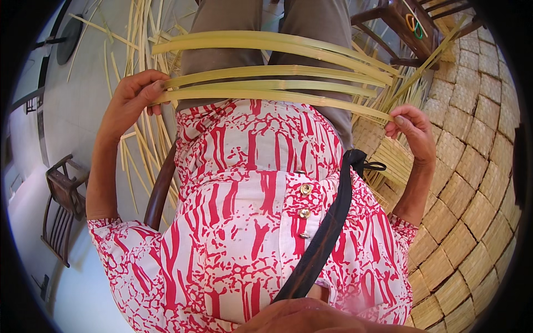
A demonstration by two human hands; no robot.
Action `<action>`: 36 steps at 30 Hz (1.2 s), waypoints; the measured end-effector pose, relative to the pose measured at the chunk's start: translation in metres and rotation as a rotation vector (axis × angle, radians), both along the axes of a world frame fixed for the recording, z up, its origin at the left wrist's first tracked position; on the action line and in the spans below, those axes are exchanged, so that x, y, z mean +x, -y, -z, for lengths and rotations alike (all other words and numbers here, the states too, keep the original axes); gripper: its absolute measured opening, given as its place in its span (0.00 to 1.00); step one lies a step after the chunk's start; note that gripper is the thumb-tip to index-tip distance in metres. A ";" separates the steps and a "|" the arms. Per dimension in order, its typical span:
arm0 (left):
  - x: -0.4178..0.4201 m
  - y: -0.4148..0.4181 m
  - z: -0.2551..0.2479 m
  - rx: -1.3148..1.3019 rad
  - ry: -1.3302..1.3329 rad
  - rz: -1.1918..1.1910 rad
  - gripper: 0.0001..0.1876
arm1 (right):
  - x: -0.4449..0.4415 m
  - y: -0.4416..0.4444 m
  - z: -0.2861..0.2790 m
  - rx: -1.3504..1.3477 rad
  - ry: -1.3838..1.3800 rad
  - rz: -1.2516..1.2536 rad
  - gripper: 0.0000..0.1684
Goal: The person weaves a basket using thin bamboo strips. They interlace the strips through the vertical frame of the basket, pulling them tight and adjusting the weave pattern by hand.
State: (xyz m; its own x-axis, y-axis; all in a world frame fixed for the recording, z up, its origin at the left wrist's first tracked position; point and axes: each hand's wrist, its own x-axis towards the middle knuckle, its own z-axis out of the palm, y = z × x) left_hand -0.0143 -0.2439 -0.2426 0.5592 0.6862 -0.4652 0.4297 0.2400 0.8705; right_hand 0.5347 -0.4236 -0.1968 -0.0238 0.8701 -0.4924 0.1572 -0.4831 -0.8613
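Observation:
My left hand (140, 92) grips the left ends of several flat, yellow-green split bamboo strips between thumb and fingers. The nearest bamboo strip (266, 95) stretches across my waist, and my right hand (410, 124) pinches its right end between thumb and fingertips. Just beyond it, two more strips fan out from my left hand, their right ends free: a middle strip (283, 86) and a farther strip (250, 73). Farther still, a loose pair of bamboo strips (270, 43) lies across my thighs (227, 21), touched by neither hand.
Many thin bamboo strips (139, 50) litter the floor left of my legs. Rows of woven squares (462, 154) cover the right side. A wooden stool (410, 29) at the upper right carries scissors (414, 26) with orange and green handles. A wooden chair (66, 200) stands at left.

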 end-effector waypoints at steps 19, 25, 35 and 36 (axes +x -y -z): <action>-0.019 0.001 -0.006 0.041 0.081 -0.168 0.18 | -0.044 -0.031 0.058 -0.023 0.035 0.211 0.11; -0.016 0.000 -0.015 0.017 0.087 -0.132 0.19 | -0.040 -0.020 0.043 -0.007 -0.040 0.288 0.06; -0.039 0.001 -0.005 0.471 -0.064 -0.252 0.18 | -0.015 -0.002 -0.011 0.300 -0.236 0.256 0.04; -0.041 -0.004 -0.008 0.608 -0.114 -0.297 0.18 | -0.018 -0.010 -0.018 0.328 -0.212 0.251 0.05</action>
